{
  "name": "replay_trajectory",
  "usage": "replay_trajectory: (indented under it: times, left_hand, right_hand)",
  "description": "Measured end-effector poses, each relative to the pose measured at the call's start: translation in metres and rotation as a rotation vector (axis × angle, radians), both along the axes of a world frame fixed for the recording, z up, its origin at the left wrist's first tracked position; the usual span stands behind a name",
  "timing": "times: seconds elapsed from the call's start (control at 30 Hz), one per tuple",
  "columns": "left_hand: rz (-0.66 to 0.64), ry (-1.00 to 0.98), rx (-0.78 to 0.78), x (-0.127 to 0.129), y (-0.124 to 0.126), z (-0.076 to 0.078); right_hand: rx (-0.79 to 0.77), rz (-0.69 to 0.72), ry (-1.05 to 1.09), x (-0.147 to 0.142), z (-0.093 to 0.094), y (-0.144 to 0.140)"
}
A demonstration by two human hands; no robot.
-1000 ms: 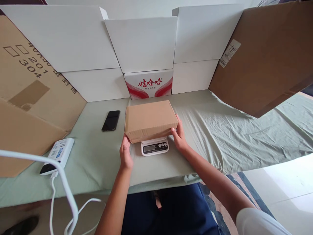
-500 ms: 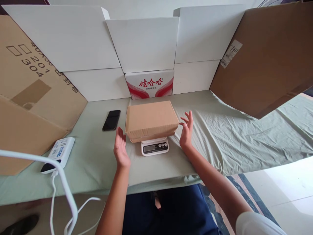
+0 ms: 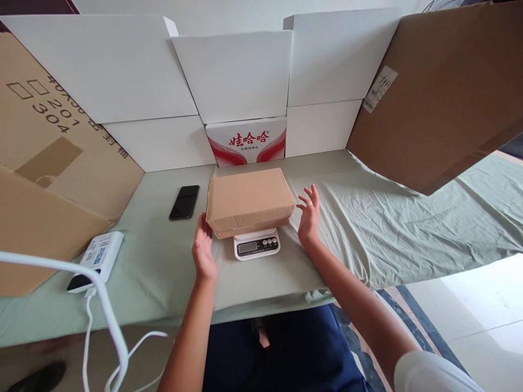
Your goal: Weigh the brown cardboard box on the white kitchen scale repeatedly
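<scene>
From my remote seat: the cardboard box [image 3: 250, 200] rests on the scale [image 3: 257, 245], near table [image 3: 368, 228] centre. My left hand [image 3: 203, 249] sits at the box's 8 o'clock, my right hand [image 3: 308, 218] at its 3 o'clock, just beside it. The phone [image 3: 184, 202] lies at 9 o'clock; the power bank [image 3: 96, 260] farther out at 8 o'clock. The printed carton [image 3: 245, 140] stands at 12 o'clock, behind the box.

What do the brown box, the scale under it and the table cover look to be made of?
Brown box: plain matte cardboard, probably corrugated; the front edge looks ribbed. Scale: smooth white casing, likely plastic, with a grey display and dark buttons. Table cover: soft pale green cloth, wrinkled and draped over the edge. Both hands, left and right, are open beside the box.
</scene>
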State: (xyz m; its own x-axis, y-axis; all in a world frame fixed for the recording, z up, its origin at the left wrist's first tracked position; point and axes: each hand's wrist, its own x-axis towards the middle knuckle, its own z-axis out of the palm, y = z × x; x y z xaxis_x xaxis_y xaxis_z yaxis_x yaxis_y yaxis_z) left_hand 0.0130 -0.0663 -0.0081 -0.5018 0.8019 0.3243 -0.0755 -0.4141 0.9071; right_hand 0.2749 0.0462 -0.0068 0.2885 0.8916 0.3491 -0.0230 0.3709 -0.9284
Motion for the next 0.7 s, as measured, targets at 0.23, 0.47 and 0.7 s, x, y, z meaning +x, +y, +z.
replay_trajectory:
  times: [0.23,0.47,0.7]
  left_hand:
    - [-0.009,-0.008,-0.012,0.000,0.000,-0.003]
    - [0.004,-0.006,-0.030,0.000,0.001,-0.006]
    - [0.002,0.005,-0.034,0.000,0.000,-0.008]
  right_hand:
    - [0.000,0.021,-0.051,-0.001,-0.002,0.002]
    - [0.013,0.116,-0.057,-0.005,0.008,-0.008]
    - [0.079,0.175,-0.085,-0.006,0.015,-0.021]
